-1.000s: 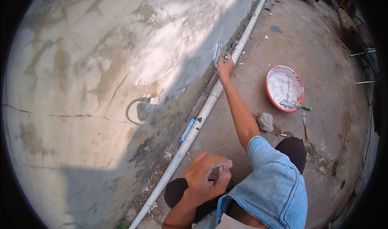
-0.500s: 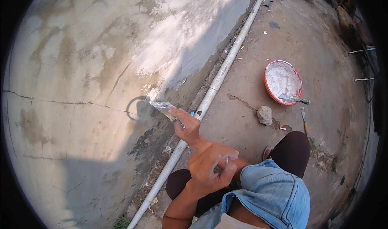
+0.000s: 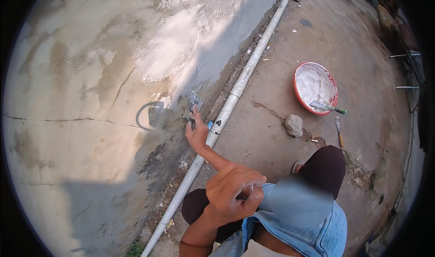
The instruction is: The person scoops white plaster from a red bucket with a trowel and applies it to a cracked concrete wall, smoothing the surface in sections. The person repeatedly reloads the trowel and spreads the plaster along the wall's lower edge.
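My right hand reaches out to the wall and holds a putty knife by its handle. The knife's blade, grey and smeared, lies against the wall just above the pipe. White filler coats the plaster above it. Closer in, my left hand hangs curled over my right forearm, fingers bent toward the thumb. White smears mark its fingertips, and I see nothing held in it. To the right stands a red-rimmed bowl of white filler. Another putty knife with a green-stained handle rests across its rim.
A long pale pipe runs along the foot of the wall. On the concrete ground lie a stone and a wooden-handled scraper. My bent knee is beside them. Metal-legged furniture stands at the far right.
My right hand has turned and moved slightly left, and the knife's blade has swung up and right across the wall. The left hand stays curled. The whole view has shifted a little.
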The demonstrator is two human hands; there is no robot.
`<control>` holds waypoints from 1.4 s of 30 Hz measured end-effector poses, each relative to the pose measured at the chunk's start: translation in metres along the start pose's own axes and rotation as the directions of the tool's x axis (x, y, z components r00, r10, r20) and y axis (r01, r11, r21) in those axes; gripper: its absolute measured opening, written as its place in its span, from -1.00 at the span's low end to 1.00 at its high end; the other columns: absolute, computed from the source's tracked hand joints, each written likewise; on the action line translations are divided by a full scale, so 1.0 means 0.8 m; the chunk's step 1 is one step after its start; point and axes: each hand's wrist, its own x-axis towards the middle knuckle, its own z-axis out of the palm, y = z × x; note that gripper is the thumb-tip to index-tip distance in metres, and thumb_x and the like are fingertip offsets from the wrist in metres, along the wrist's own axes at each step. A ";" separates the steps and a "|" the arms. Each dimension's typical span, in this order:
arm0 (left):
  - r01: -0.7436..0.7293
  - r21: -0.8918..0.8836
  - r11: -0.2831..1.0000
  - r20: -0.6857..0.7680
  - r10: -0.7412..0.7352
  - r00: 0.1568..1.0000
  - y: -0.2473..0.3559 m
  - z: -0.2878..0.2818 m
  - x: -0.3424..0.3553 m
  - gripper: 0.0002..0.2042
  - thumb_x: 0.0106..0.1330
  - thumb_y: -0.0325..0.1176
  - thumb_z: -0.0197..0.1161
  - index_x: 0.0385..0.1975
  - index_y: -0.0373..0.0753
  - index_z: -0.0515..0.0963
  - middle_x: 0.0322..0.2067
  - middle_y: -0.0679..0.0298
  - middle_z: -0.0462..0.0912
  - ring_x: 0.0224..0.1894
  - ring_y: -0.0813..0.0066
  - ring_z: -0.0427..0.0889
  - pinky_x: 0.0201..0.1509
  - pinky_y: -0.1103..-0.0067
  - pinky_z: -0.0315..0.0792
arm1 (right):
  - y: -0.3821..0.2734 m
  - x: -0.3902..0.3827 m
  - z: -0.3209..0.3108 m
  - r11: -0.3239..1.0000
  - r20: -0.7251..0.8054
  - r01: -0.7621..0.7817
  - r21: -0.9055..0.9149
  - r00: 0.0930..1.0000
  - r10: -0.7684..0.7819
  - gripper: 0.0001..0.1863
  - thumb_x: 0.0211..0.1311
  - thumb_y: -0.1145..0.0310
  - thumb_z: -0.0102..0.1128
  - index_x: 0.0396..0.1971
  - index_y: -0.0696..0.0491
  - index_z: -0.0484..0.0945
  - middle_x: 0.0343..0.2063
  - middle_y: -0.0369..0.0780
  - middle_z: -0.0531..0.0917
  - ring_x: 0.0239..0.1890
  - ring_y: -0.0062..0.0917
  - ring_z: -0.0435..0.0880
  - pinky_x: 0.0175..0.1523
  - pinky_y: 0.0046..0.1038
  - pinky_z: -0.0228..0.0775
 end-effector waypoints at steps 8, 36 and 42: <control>-0.042 0.079 0.996 -0.067 0.047 0.997 -0.027 0.020 0.009 -0.84 0.07 -0.59 0.27 -0.33 -0.29 0.54 -0.45 0.19 0.64 -0.47 0.28 0.58 -0.38 0.52 0.46 | 0.028 -0.013 -0.114 0.650 0.226 -0.457 0.607 0.884 0.410 -0.65 0.16 0.61 0.23 -0.05 0.13 0.41 -0.05 -0.17 0.66 -0.18 -0.40 0.73 -0.08 -0.39 0.58; 0.629 -0.623 0.464 -0.129 -0.855 0.503 -0.183 0.107 0.050 -0.41 0.38 0.10 0.18 0.20 -0.26 0.38 0.11 0.16 0.50 0.26 0.39 0.37 0.35 0.39 0.09 | -0.087 0.194 -0.372 0.651 0.773 -0.742 0.161 0.505 0.384 -0.22 0.40 -0.24 -0.07 0.34 0.10 0.20 0.17 -0.18 0.43 0.17 -0.44 0.45 0.35 -0.35 0.20; 0.619 -0.615 0.489 -0.180 -0.851 0.493 -0.182 0.082 0.045 -0.38 0.38 0.06 0.21 0.26 -0.24 0.30 0.19 0.08 0.45 0.33 0.29 0.32 0.39 0.38 0.07 | 0.094 0.111 -0.529 0.981 0.459 -0.193 -0.007 0.871 0.175 -0.28 0.46 -0.07 -0.12 0.44 0.03 0.03 0.38 -0.02 0.16 0.44 -0.21 0.13 0.47 -0.23 0.04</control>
